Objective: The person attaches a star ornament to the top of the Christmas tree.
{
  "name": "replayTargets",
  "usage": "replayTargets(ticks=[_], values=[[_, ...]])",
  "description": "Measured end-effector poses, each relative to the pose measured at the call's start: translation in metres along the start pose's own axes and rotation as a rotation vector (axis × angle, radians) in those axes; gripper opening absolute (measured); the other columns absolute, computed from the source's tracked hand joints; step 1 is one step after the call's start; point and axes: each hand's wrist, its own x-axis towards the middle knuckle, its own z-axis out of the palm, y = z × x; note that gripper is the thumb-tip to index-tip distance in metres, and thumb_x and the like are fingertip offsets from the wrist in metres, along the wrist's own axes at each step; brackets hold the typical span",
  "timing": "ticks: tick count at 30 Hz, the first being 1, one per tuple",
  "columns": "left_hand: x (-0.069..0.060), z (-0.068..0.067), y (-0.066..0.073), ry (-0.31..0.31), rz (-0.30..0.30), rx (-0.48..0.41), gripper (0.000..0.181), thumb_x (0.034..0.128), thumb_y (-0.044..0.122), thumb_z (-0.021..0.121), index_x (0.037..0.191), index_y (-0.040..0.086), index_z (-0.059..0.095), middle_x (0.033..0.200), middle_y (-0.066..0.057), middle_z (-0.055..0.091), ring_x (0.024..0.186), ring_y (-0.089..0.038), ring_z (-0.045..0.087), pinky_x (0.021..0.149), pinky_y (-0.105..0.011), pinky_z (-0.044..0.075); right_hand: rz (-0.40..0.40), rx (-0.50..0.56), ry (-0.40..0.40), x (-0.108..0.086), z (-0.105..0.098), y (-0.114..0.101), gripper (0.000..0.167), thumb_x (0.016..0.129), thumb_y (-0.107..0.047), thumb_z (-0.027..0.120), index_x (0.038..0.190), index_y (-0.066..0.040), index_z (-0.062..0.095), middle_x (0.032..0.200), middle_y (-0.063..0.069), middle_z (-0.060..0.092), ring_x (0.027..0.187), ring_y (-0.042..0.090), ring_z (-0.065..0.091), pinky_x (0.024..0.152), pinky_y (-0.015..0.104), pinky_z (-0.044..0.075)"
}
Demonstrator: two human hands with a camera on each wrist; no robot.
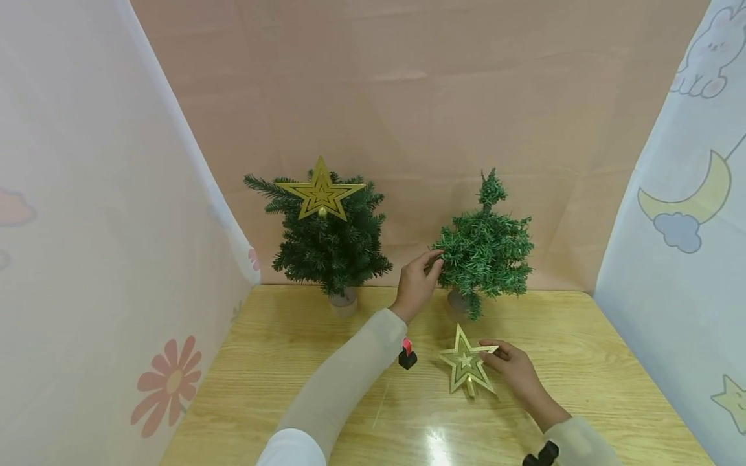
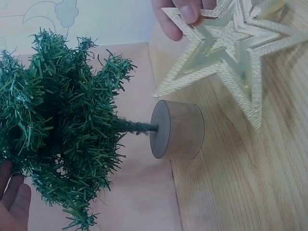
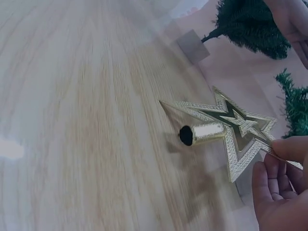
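Note:
My right hand [image 1: 513, 367] pinches one point of a gold star tree topper [image 1: 466, 360] between thumb and fingers. The star is held above the table, its hollow tube [image 3: 208, 131] pointing down towards the near side. At the left side of the small green Christmas tree [image 1: 486, 252] is my left hand [image 1: 418, 281], its fingertips at the branches. In the left wrist view, the fingers [image 2: 17, 195] of that hand look fairly straight, partly cut off by the frame. This tree stands on a round wooden base [image 2: 178, 130], and its top sprig is bare.
A darker, fuller Christmas tree [image 1: 332, 252] stands at the back left with another gold star [image 1: 320, 191] at its top. Both trees are close to the pink cloth backdrop [image 1: 408, 97]. Printed cloth walls [image 1: 670, 259] flank the wooden table [image 1: 280, 362].

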Motion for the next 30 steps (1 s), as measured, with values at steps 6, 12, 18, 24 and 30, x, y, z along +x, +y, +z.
replayTargets(ticks=[6,12,18,24,30], values=[[-0.001,0.0,0.001,0.002,-0.002,0.007,0.033,0.1021,0.022,0.054,0.134,0.016,0.06,0.117,0.004,0.066,0.099,-0.01,0.066,0.087,-0.018,0.049,-0.065,-0.048,0.046,-0.004,0.003,-0.005,0.046,0.094,-0.032,0.067,0.129,-0.003,0.06,0.096,0.024,0.059,0.092,0.037,0.06,0.077,0.04,0.053],[-0.001,-0.001,0.001,-0.003,0.001,0.004,0.033,0.1023,0.024,0.053,0.134,0.015,0.06,0.116,0.004,0.066,0.1,-0.011,0.066,0.087,-0.018,0.049,-0.128,-0.102,0.076,-0.006,0.004,-0.004,0.039,0.094,-0.033,0.067,0.125,-0.008,0.064,0.096,0.02,0.061,0.085,0.037,0.058,0.062,0.037,0.049],[-0.002,-0.002,0.0,-0.002,-0.01,-0.003,0.035,0.1022,0.028,0.053,0.134,0.015,0.06,0.116,0.005,0.066,0.102,-0.004,0.063,0.088,-0.018,0.049,-0.245,-0.094,0.047,-0.009,0.004,-0.001,0.036,0.094,-0.028,0.066,0.123,-0.007,0.066,0.116,0.014,0.064,0.089,0.027,0.065,0.073,0.037,0.056],[-0.001,-0.001,0.001,-0.001,-0.009,0.001,0.036,0.1021,0.028,0.053,0.134,0.013,0.06,0.115,0.005,0.066,0.103,-0.002,0.062,0.089,-0.017,0.047,-0.249,-0.072,0.02,-0.013,0.002,0.001,0.037,0.094,-0.028,0.067,0.124,-0.008,0.067,0.117,0.013,0.067,0.096,0.028,0.069,0.083,0.04,0.055],[-0.002,-0.002,0.003,0.001,0.001,0.011,0.034,0.1022,0.026,0.053,0.133,0.013,0.061,0.114,0.004,0.067,0.103,-0.003,0.063,0.088,-0.017,0.048,-0.207,-0.114,0.033,-0.012,0.0,0.0,0.037,0.092,-0.036,0.067,0.122,-0.014,0.069,0.105,0.009,0.072,0.094,0.03,0.07,0.081,0.04,0.056]])
